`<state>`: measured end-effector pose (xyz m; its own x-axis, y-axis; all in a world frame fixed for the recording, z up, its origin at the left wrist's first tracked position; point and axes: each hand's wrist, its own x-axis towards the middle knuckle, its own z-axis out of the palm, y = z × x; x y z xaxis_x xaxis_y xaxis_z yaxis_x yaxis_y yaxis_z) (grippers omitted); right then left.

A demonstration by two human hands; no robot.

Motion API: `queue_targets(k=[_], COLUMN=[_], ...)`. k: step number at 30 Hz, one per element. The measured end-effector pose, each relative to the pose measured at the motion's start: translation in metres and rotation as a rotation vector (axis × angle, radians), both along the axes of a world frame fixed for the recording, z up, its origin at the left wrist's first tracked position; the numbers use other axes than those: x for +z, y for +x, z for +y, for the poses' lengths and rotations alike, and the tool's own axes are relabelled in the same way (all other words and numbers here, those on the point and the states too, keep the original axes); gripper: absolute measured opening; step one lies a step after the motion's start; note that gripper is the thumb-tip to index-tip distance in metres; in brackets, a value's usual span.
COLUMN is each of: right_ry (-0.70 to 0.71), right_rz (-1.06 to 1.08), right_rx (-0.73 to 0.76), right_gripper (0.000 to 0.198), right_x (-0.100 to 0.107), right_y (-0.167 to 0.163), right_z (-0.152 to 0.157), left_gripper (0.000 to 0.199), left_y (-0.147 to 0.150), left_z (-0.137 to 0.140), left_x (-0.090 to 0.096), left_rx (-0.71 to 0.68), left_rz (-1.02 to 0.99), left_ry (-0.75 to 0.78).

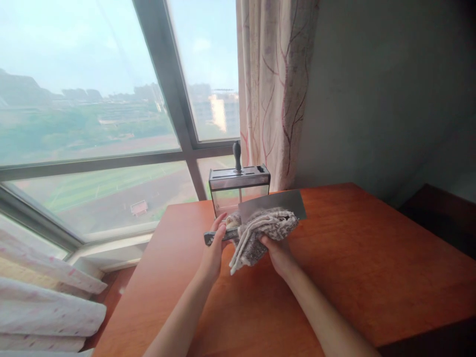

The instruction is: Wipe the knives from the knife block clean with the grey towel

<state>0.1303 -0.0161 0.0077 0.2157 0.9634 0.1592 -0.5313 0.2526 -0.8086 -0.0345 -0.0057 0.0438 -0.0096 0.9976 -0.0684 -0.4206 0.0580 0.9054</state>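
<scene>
My left hand (216,245) is closed around the dark handle of a cleaver (273,202), whose broad grey blade points to the right above the table. A folded grey and white cloth (256,243) lies against the near face of the blade and covers its lower part. My right hand (274,250) grips this cloth from below right, thumb on top; its other fingers are hidden behind the cloth. Just beyond the blade stands a clear-sided knife block (240,181) with a metal top, partly covered by the blade. A black-handled tool (237,156) stands upright in its top.
The reddish-brown wooden table (334,277) reaches under both arms and to the right. Behind it are a framed window (178,99), a patterned curtain (277,89) and a grey wall (372,99). More curtain cloth (44,307) hangs at the lower left.
</scene>
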Motion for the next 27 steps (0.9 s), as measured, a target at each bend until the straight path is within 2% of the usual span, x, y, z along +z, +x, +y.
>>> queue_targets(k=[3,7,10,15,21,25,27], right_ry=[-0.010,-0.038,-0.068,-0.106,-0.094,-0.086,-0.061], right_rz=[0.033,0.175,0.283,0.400,0.327,0.208,0.100], right_rx=[-0.037,-0.068,-0.075,-0.019,0.006,-0.035,-0.035], right_gripper=[0.034,0.038,0.038,0.032,0.030,0.032,0.033], right_x=[0.004,0.009,0.011,0.007,0.004,0.006,0.006], right_y=[0.007,0.021,0.032,0.040,0.037,0.032,0.027], right_z=[0.003,0.010,0.015,0.019,0.020,0.017,0.012], left_gripper=[0.042,0.024,0.021,0.022,0.028,0.027,0.027], left_y=[-0.012,-0.027,-0.034,-0.032,-0.020,-0.023,-0.027], left_z=[0.006,0.012,0.016,0.017,0.011,0.013,0.017], left_x=[0.003,0.002,0.001,-0.003,-0.008,-0.004,-0.001], left_rx=[0.009,0.001,-0.018,-0.005,-0.070,-0.017,0.055], left_rz=[0.014,-0.066,-0.117,-0.081,-0.111,-0.196,-0.278], left_ry=[0.057,0.019,-0.004,0.006,0.038,0.019,0.013])
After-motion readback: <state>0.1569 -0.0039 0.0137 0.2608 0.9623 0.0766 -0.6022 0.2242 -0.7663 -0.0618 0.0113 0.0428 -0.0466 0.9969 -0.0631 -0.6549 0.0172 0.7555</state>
